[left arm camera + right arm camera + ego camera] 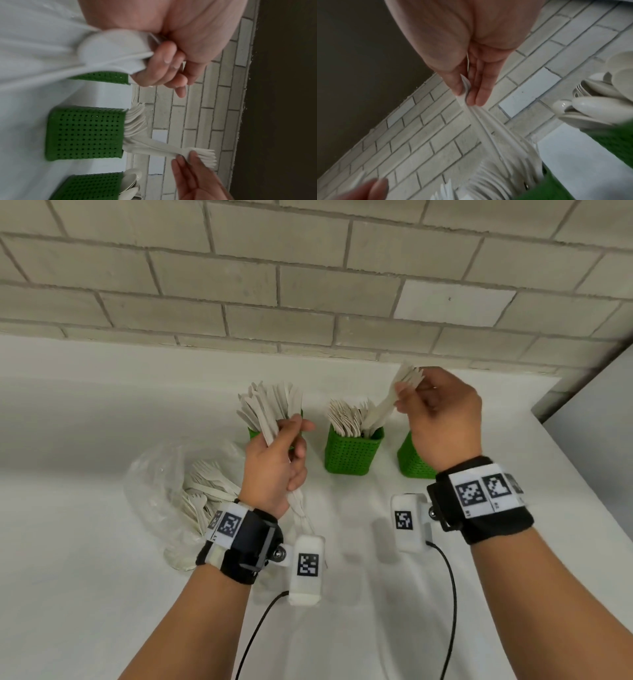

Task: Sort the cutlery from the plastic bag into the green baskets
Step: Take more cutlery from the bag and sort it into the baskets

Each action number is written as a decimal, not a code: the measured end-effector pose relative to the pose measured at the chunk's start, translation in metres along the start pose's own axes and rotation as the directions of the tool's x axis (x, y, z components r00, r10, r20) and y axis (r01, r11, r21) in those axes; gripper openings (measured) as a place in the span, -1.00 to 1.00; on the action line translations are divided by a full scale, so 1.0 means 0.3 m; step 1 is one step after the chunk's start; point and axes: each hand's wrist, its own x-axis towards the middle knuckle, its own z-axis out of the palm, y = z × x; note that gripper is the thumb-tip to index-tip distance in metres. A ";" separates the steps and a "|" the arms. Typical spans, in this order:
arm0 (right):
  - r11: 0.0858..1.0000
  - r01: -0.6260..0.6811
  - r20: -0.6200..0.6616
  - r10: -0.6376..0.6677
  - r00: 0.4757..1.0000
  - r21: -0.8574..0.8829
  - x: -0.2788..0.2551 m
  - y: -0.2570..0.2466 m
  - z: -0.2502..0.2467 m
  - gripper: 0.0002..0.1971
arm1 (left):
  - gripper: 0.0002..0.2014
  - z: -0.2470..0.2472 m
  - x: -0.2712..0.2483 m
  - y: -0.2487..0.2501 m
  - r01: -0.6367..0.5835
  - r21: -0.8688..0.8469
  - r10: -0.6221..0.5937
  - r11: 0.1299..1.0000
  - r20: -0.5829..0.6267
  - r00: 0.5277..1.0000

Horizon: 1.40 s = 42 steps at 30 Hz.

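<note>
My left hand (291,440) grips a bundle of white cutlery (270,412) in front of the left green basket (254,433). The bundle's lower ends (301,515) stick out below the palm. In the left wrist view the same hand (161,67) is curled round those pieces (109,50). My right hand (407,395) pinches a few white forks (380,412) near their tines, and their handles reach down into the middle basket (352,453), which is full of forks. The right wrist view shows this pinch (467,94). The right basket (411,462) holds spoons (599,101). The clear plastic bag (154,484) lies at the left with forks inside.
A brick wall (308,285) runs along the back of the white counter (102,594). A grey panel (596,405) bounds the counter's right end. Wrist camera cables (448,594) hang over the front of the counter.
</note>
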 end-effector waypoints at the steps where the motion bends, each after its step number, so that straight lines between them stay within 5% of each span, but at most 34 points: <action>1: 1.000 0.003 0.024 -0.003 1.000 -0.008 0.001 0.020 0.024 -0.86 | -0.75 0.002 0.002 0.006 0.006 -0.002 -0.006 1.000 -0.005 1.000; 8: 0.898 -0.035 0.298 0.181 0.937 -0.438 -0.043 0.147 0.132 -0.71 | -0.75 0.036 -0.025 0.005 0.027 0.016 -0.027 1.000 -0.033 0.999; 12: 0.970 -0.075 0.107 0.102 0.989 -0.231 -0.133 0.061 0.113 -0.67 | -0.68 0.012 -0.016 0.017 -0.011 -0.062 0.006 0.998 -0.083 0.997; 13: 0.988 -0.079 0.163 0.101 0.981 -0.136 -0.173 0.028 0.110 -0.71 | -0.66 0.007 -0.008 0.024 -0.024 -0.091 0.015 0.996 -0.100 0.995; 14: 0.990 -0.134 0.340 0.141 0.930 -0.044 -0.217 -0.006 0.110 -0.70 | -0.65 0.002 0.000 0.030 -0.039 -0.125 0.024 0.991 -0.117 0.993; 16: 0.937 -0.350 0.771 0.209 0.601 0.019 -0.298 -0.045 0.122 -0.56 | -0.64 -0.005 0.013 0.042 -0.071 -0.201 0.040 0.977 -0.155 0.987; 17: 0.903 -0.427 0.866 0.186 0.465 0.036 -0.328 -0.039 0.131 -0.60 | -0.64 -0.008 0.019 0.048 -0.081 -0.233 0.041 0.969 -0.169 0.985; 18: 0.879 -0.472 0.892 0.157 0.424 0.070 -0.342 -0.029 0.136 -0.71 | -0.64 -0.014 0.025 0.051 -0.086 -0.258 0.041 0.962 -0.176 0.983; 25: 0.814 -0.532 0.758 0.191 0.624 0.233 -0.291 0.011 0.084 -0.87 | -0.63 -0.057 0.033 0.050 -0.100 -0.288 0.029 0.952 -0.239 0.971; 30: 0.744 -0.550 0.557 0.290 0.778 0.381 -0.248 0.030 0.042 -0.90 | -0.64 -0.098 0.026 0.038 -0.046 -0.116 0.015 0.992 -0.255 0.967; 35: 0.708 -0.540 0.500 0.298 0.813 0.456 -0.236 0.021 0.053 -0.92 | -0.75 -0.098 -0.003 -0.006 0.030 0.264 0.013 0.964 -0.161 0.987; 39: 0.632 -0.580 0.489 0.339 0.804 0.515 -0.251 0.018 0.071 -0.84 | -0.73 -0.112 -0.013 -0.018 0.039 0.218 0.005 0.975 -0.199 0.980; 42: 0.552 -0.620 0.492 0.382 0.782 0.558 -0.269 0.020 0.085 -0.79 | -0.67 -0.128 -0.021 -0.005 0.051 0.172 -0.033 0.984 -0.110 0.993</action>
